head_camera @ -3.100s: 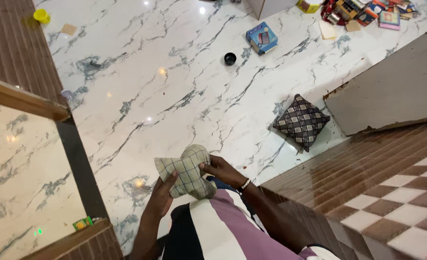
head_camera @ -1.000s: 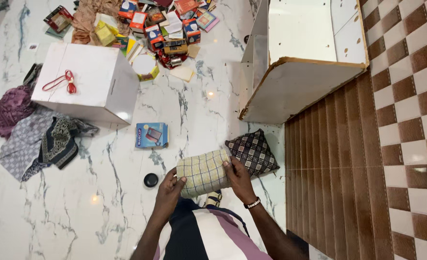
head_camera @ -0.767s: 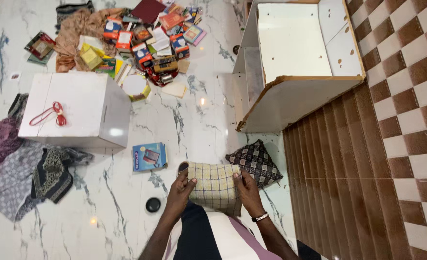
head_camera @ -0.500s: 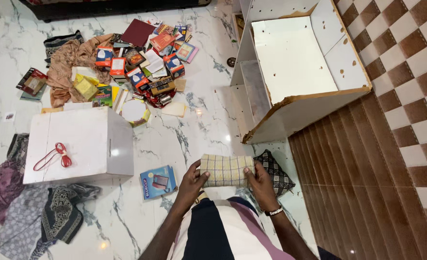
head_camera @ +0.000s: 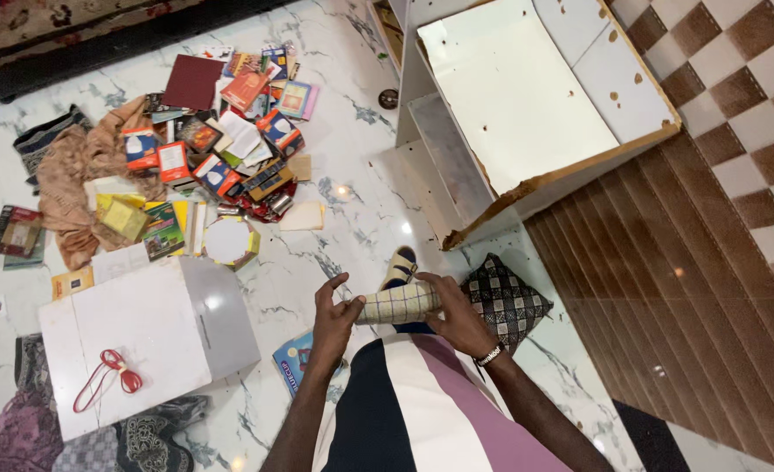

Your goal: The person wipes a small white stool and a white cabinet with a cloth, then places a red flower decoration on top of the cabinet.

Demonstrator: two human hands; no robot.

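A small yellow-green checked cushion [head_camera: 394, 304] is held edge-on in front of my striped shirt. My left hand [head_camera: 332, 316] grips its left end with fingers partly spread. Over its right end my right hand [head_camera: 457, 313] is closed, a beaded bracelet on the wrist. Just right of my right hand a dark checked cushion [head_camera: 507, 300] lies on the marble floor. Below the held cushion a sandalled foot [head_camera: 399, 266] shows.
A white shelf unit [head_camera: 527, 114] lies tipped against the brown tiled wall at upper right. On the left stands a white box [head_camera: 142, 336] with a red cord on top. Several small boxes and books [head_camera: 221, 157] litter the floor behind it, with cloths [head_camera: 72, 175] beside them. A blue box [head_camera: 293, 360] lies by my left arm.
The view has swung from open floor towards the shelf unit and clutter. The checked cushion has turned from flat-facing to edge-on between both hands, which still hold it.
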